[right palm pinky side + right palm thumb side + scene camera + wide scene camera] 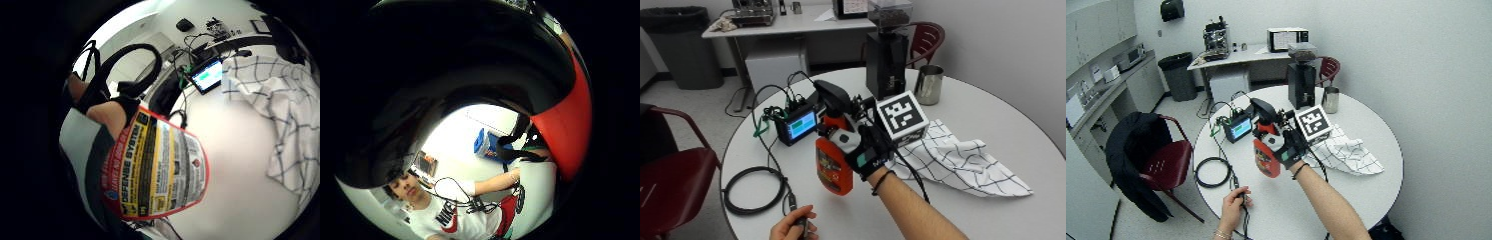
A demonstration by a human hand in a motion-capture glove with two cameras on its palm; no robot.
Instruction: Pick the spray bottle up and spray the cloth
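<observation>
1. Presently, my gloved right hand [866, 152] has its fingers [852, 141] wrapped around the neck of the red spray bottle [834, 165], just under the black trigger head [833, 97]; the bottle is lifted clear of the white round table [986, 210].

2. Location of the bottle: above the table, between the small lit monitor [797, 125] and the checked cloth [959, 165], well apart from the cloth itself. In the little finger side palm view its printed label [155, 167] fills the near field, with the cloth [280, 110] lying crumpled beyond.

3. Risk, misdirected spray: the nozzle appears to face away from me toward the monitor and its cables, not toward the cloth. Pulling the trigger now would, in my judgement, wet the electronics; the cause would be failing to turn the bottle first.

4. Risk, overspray: the cloth lies near a steel jug [929, 84] and a tall black grinder [885, 55]; spraying from too far off could mist these instead.

5. Risk, slip: the bottle's body hangs unsupported below my grasp, so shifting a finger onto the trigger could let it swing or drop.

6. Orientation: the long axis runs roughly vertical, head up and base down, leaning slightly; the head points across the table, away from me.

7. My bare left hand [794, 229] rests at the table's near edge, holding a cable end.
</observation>
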